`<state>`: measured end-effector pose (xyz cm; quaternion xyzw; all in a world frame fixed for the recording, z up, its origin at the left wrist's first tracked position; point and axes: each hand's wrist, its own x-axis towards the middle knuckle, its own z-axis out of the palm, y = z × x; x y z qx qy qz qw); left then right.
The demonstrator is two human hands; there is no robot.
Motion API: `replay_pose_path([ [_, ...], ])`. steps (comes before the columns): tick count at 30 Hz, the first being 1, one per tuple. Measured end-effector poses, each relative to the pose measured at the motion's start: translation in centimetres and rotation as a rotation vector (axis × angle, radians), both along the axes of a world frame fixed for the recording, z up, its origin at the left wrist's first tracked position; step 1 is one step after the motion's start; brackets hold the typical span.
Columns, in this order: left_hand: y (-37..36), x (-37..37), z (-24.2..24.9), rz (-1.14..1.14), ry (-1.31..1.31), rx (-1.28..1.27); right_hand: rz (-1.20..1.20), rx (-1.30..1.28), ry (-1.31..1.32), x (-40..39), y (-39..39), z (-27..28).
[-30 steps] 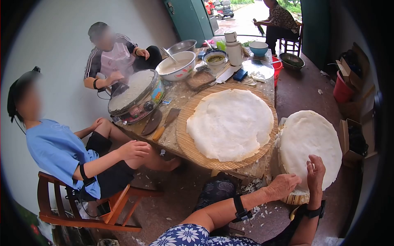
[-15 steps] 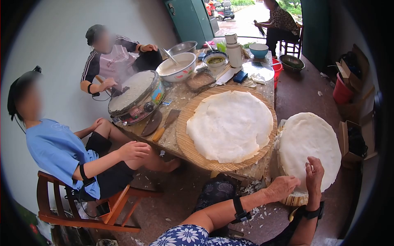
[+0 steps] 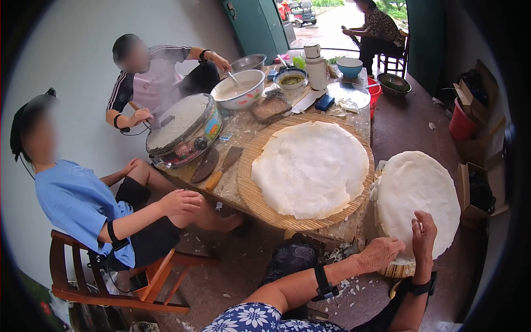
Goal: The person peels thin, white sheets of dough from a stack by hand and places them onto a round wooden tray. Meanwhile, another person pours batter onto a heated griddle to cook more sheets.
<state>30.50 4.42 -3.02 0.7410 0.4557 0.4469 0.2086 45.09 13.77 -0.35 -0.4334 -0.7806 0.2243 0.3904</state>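
Observation:
My left hand (image 3: 381, 254) is closed, its fingertips pressed together at the near left edge of a round stack of thin white pancake sheets (image 3: 417, 193). Whatever is between those fingertips, if anything, is too small to make out. Just to the right, my right hand (image 3: 424, 237) is raised over the near part of the stack, fingers bent and loosely apart, with nothing visible in them. The stack rests on a woven base (image 3: 399, 270). On the table, another thin white sheet (image 3: 310, 169) with a ragged edge lies on a round woven mat (image 3: 251, 196).
Across the table (image 3: 232, 157), a co-worker's hand (image 3: 139, 116) is at a steaming round griddle (image 3: 185, 124); the other (image 3: 222, 63) reaches to a ladle in a batter bowl (image 3: 251, 95). Another person sits at left. A wooden-handled spatula (image 3: 221, 171) lies near the mat. Boxes stand right.
The co-worker across the table has stretched an arm from the knee to the ladle in the batter bowl. My two hands stay nearly in place.

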Motion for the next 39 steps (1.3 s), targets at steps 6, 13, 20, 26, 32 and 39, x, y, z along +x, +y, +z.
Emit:
replay_pose_path([
  [6, -0.01, 0.03, -0.15, -0.003, 0.010, -0.016, 0.002, -0.012, 0.004, -0.05, -0.03, -0.01],
  [13, -0.01, 0.05, -0.20, -0.009, 0.027, -0.023, -0.005, -0.027, -0.008, -0.10, -0.10, 0.22],
  [20, 0.02, 0.10, -0.30, -0.007, 0.038, -0.012, -0.007, -0.039, -0.019, -0.10, -0.11, 0.21],
  [26, 0.08, 0.12, -0.39, -0.007, 0.006, 0.011, 0.011, -0.029, 0.008, -0.14, -0.07, 0.14],
  [32, 0.14, 0.23, -0.71, -0.009, 0.010, -0.022, 0.031, -0.031, -0.003, -0.12, -0.08, 0.08],
  [39, 0.13, 0.18, -0.71, -0.008, 0.017, -0.028, 0.036, -0.059, 0.029, -0.25, -0.05, -0.17],
])
